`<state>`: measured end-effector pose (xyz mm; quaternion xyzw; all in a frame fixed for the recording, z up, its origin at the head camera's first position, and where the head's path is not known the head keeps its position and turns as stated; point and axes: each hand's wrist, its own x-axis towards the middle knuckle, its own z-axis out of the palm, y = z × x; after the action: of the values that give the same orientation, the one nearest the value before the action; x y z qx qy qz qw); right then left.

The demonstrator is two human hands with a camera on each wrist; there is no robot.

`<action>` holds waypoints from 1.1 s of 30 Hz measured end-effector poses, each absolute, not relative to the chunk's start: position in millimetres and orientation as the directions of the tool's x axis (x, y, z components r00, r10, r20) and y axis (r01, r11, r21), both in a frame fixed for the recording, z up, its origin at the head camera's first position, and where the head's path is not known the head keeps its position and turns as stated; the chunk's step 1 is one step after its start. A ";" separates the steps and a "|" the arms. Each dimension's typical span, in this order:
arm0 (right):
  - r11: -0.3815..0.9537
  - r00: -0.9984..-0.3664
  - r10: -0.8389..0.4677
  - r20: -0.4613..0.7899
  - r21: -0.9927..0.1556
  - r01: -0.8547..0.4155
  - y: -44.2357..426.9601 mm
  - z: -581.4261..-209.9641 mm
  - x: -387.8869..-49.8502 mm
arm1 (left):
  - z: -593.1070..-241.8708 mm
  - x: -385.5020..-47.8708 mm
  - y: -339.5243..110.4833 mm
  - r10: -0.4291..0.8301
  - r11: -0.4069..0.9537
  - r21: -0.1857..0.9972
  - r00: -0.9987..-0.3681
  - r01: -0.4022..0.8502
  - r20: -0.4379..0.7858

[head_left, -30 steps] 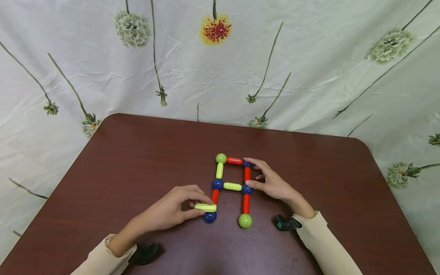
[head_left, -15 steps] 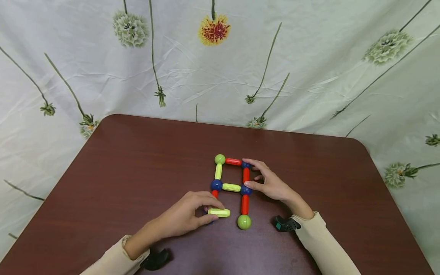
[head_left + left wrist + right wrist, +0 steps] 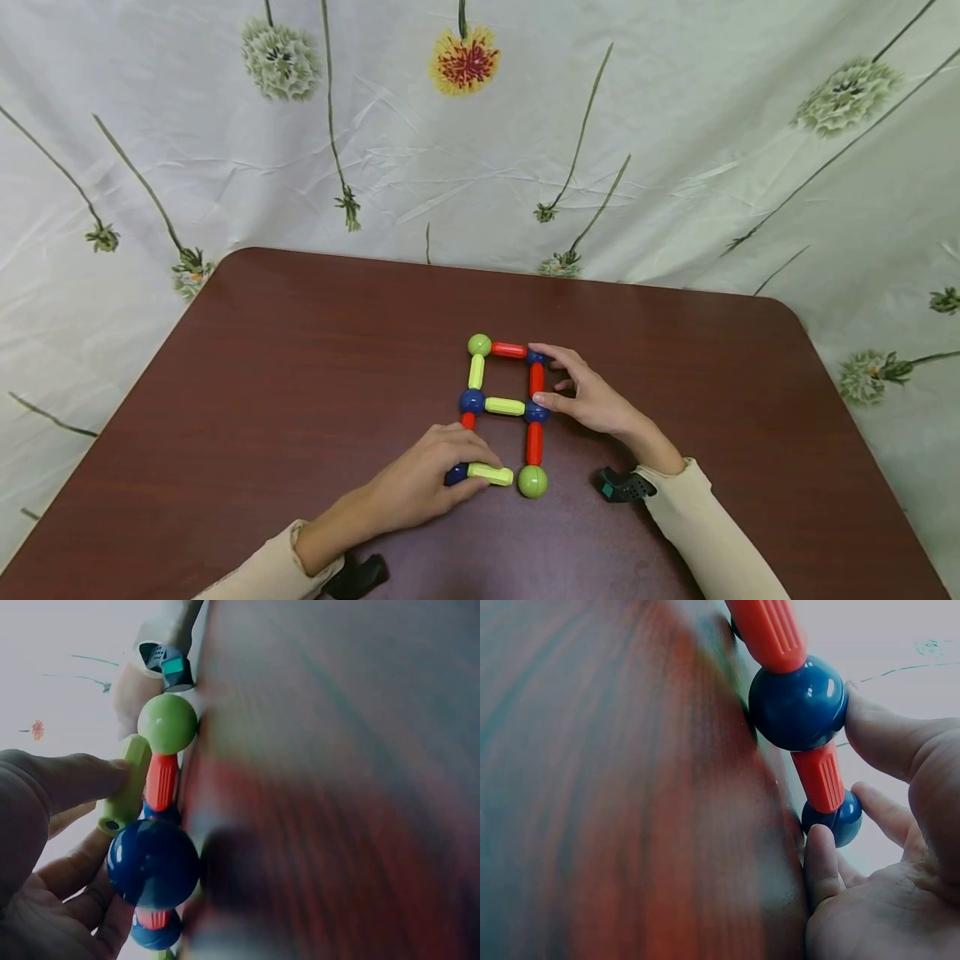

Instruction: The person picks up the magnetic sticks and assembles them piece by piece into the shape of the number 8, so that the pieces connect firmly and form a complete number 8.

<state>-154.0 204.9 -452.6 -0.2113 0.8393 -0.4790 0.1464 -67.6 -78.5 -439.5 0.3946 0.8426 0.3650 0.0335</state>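
Note:
My left hand [image 3: 431, 479] pinches a yellow-green magnetic rod [image 3: 491, 474] between thumb and fingers. One rod end is close to a blue ball [image 3: 154, 862]; whether they touch, I cannot tell. At the other end, a narrow gap shows before a green ball [image 3: 532, 482]. These balls end two red legs below a square of rods and balls on the table; the left hand partly hides the left red rod [image 3: 468, 421]. My right hand [image 3: 588, 397] rests its thumb on the middle blue ball [image 3: 799, 703] and its fingers at the upper blue ball [image 3: 834, 817].
The brown table [image 3: 315, 350] carries the ball-and-rod frame near its middle. Behind it hangs a white flowered cloth [image 3: 405, 133]. Black bands [image 3: 624, 486] with cameras sit at the wrists, close to the tabletop.
My left hand has moved right and toward me with the yellow-green rod, from above the lower left blue ball into the space between the two lower balls. The right hand stays in place.

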 end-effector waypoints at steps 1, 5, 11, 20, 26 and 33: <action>0.452 -0.868 -0.495 -0.043 -0.866 -0.215 205.1 -452.5 -154.0 | -440.0 -67.3 -77.3 0.685 0.430 0.637 -0.691 0.640 0.232; 0.453 -0.869 -0.493 -0.039 -0.864 -0.219 205.8 -451.7 -153.8 | -440.1 -66.7 -72.8 0.669 0.461 0.627 -0.710 0.627 0.218; 0.455 -0.868 -0.496 -0.036 -0.862 -0.224 206.3 -451.7 -153.9 | -440.1 -65.4 -69.2 0.672 0.494 0.631 -0.723 0.599 0.161; 0.447 -0.865 -0.502 -0.028 -0.864 -0.231 206.0 -453.5 -154.9 | -439.3 -62.9 -68.1 0.661 0.522 0.611 -0.735 0.595 0.150; 0.442 -0.862 -0.506 -0.024 -0.865 -0.236 205.8 -453.5 -154.6 | -437.6 -62.9 -68.6 0.660 0.551 0.591 -0.741 0.588 0.122; 0.446 -0.865 -0.501 -0.030 -0.865 -0.229 205.2 -452.7 -154.2 | -434.7 -61.8 -67.6 0.666 0.570 0.563 -0.738 0.599 0.110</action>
<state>-154.2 205.2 -452.7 -0.2178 0.8384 -0.4790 0.1422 -61.8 -67.6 -434.7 0.3576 0.8842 0.2951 0.0570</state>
